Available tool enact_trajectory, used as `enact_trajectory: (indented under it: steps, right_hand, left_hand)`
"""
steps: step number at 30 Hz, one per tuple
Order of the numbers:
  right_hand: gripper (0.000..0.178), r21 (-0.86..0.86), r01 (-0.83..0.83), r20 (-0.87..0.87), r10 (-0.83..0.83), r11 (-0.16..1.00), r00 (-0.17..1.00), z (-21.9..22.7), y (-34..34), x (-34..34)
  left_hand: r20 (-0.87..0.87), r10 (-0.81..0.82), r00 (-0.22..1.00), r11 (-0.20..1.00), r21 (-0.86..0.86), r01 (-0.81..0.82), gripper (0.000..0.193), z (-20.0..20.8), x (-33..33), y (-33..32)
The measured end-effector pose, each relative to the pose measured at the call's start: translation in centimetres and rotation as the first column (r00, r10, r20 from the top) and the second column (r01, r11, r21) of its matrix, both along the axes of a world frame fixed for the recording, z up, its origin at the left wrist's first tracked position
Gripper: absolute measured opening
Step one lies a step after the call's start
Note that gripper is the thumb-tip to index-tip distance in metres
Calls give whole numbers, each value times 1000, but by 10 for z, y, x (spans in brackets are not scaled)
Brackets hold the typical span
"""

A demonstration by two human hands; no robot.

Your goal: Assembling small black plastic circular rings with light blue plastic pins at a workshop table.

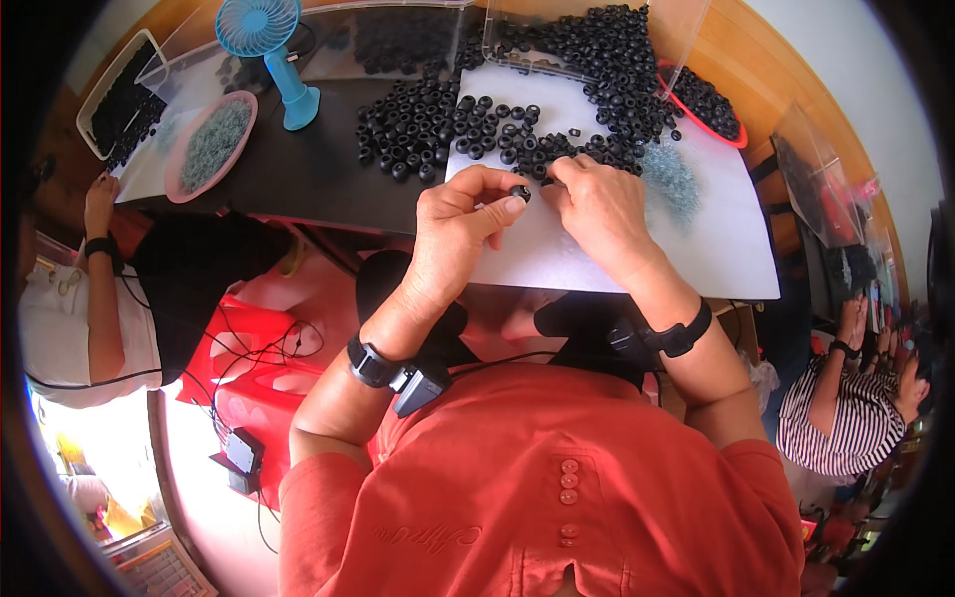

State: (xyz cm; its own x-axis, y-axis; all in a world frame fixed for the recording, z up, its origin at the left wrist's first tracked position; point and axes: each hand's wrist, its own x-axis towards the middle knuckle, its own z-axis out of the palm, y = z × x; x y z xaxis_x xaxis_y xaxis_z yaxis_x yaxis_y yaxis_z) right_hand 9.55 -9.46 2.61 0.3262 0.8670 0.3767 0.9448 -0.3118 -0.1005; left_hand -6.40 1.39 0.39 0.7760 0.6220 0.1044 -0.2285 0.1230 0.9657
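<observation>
Left hand (460, 221) pinching one black rubber ring (520, 193) between thumb and forefinger, fingers clamped on it. Right hand (597, 207) just beside, fingers curled down together onto the white sheet (716, 239), grip hidden. Beyond the fingers, heap of black rings (468, 124) across the worktop (298, 169). Far left of them, blue handheld fan (267, 40).

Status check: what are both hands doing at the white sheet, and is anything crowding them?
Left hand pinching one small black ring at fingertips. Right hand fingers down at the black ring pile on the white sheet. Loose rings crowd just ahead; nothing between the hands.
</observation>
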Motion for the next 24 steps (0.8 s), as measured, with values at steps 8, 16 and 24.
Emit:
enact_trajectory:
  steps: [8, 16, 24]
  right_hand:
    - [10, -89, -139, 84, 146, 986, 986, 10, -17, -7]
    - [10, -15, -138, 176, 138, 990, 975, 1, -17, -14]
    - [9, 166, -138, 248, 94, 976, 964, -16, -18, -14]
  left_hand:
    - [21, 8, 1000, 1000, -12, -7, 17, 0, -1, 1]
    - [1, 45, 999, 999, 9, -45, 18, -2, 1, -1]
    - [-41, 49, 998, 997, 57, -47, 19, 0, 4, -2]
